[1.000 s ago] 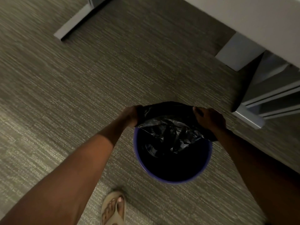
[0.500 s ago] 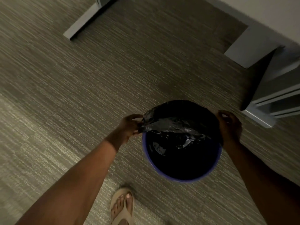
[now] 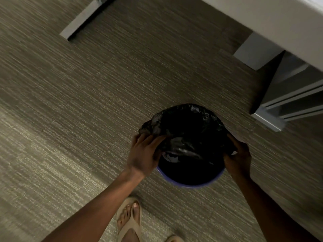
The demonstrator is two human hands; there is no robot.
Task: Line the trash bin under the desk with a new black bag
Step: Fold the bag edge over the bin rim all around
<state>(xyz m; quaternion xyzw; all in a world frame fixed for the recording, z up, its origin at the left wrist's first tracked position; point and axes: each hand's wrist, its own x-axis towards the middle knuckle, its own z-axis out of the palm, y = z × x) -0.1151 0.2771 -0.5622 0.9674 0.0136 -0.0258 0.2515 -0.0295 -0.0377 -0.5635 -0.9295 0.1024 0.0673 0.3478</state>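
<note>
An office: striped carpet tiles (image 3: 87, 119), grey desk (image 3: 279, 23) legs.

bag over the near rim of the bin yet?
No: the bin's purple near rim is bare; the black bag covers only the far side.

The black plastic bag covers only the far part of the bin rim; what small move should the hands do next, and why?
Probably pull the black plastic bag toward the person, over the near rim of the round purple bin. Left hand and right hand grip its edges at the sides, while the near rim shows bare.
</note>
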